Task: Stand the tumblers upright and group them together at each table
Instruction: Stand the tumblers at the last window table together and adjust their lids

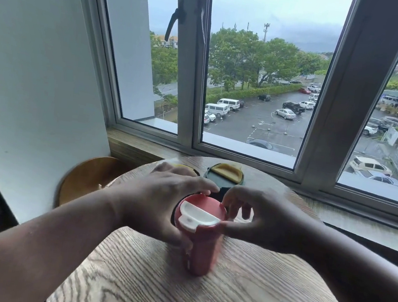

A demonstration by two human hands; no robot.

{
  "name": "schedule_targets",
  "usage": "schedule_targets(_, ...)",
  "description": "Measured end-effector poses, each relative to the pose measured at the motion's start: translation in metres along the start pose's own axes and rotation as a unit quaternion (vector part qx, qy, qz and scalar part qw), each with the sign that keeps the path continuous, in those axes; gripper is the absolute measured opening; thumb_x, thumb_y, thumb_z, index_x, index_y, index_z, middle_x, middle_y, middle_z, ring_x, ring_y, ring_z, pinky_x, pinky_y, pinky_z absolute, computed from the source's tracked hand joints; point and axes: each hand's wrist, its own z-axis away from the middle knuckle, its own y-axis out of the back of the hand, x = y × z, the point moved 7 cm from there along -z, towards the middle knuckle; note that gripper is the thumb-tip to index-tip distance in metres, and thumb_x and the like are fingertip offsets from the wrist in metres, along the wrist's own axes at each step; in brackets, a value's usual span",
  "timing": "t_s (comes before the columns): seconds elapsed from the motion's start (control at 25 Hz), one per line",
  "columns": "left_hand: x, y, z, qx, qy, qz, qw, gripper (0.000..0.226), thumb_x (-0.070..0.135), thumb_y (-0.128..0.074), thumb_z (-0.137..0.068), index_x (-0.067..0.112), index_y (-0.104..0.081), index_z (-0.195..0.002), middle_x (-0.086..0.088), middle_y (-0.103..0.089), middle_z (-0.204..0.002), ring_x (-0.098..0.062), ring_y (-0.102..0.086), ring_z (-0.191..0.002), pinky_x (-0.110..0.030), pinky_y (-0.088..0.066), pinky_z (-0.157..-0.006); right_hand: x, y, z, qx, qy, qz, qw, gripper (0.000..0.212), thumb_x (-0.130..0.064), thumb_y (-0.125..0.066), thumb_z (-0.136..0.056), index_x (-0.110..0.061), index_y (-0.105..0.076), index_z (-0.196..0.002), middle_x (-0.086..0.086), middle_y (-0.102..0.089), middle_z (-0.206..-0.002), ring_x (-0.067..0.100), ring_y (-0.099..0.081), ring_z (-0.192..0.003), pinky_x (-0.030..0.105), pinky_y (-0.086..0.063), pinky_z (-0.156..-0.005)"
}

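A red tumbler [201,250] with a white flip lid stands upright near the middle of the round wooden table [262,298]. My left hand [161,201] wraps its left side just under the lid. My right hand [255,216] pinches the lid's right rim with thumb and fingertips. Behind them a dark green tumbler [225,177] with a yellow lid stands upright. A second dark tumbler with a yellow lid [183,167] is mostly hidden behind my left hand.
A wooden window sill [137,146] and a large window run just behind the table. A round wooden stool seat [88,176] sits lower at the left, beside a white wall. The table's near half is bare wood.
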Motion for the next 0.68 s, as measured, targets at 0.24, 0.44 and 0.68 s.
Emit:
schedule_targets(0.24,0.009,-0.004,0.004,0.093,0.058,-0.04,0.993,0.106,0.088,-0.066,-0.054,0.045,-0.027,-0.143,0.023,-0.056,-0.12,-0.001,-0.038,-0.114,-0.027,-0.025,-0.089,-0.005,-0.002,-0.001,0.002,0.021,-0.005,1.0,0.052,-0.047,-0.082,-0.073,-0.026,-0.065,-0.117,-0.02,-0.058,-0.083,-0.019,-0.05,-0.075,0.006,-0.038,-0.064)
schedule_targets(0.44,0.01,-0.012,0.004,0.062,0.074,-0.025,0.995,0.117,0.089,-0.066,-0.055,0.049,-0.011,-0.15,0.022,-0.053,-0.134,-0.003,-0.035,-0.128,-0.036,-0.027,-0.105,0.002,-0.005,0.001,-0.021,0.038,-0.014,0.999,0.068,-0.054,-0.083,-0.07,-0.033,-0.056,-0.129,-0.025,-0.055,-0.092,-0.023,-0.047,-0.081,0.004,-0.037,-0.066)
schedule_targets(0.68,0.015,-0.011,-0.001,0.085,0.107,-0.022,0.99,0.118,0.081,-0.073,-0.056,0.045,-0.01,-0.15,0.023,-0.058,-0.13,-0.002,-0.039,-0.127,-0.037,-0.026,-0.104,0.009,-0.003,-0.005,-0.014,0.091,-0.003,0.996,0.056,-0.059,-0.081,-0.068,-0.033,-0.064,-0.113,-0.015,-0.064,-0.092,0.003,-0.056,-0.082,0.017,-0.047,-0.067)
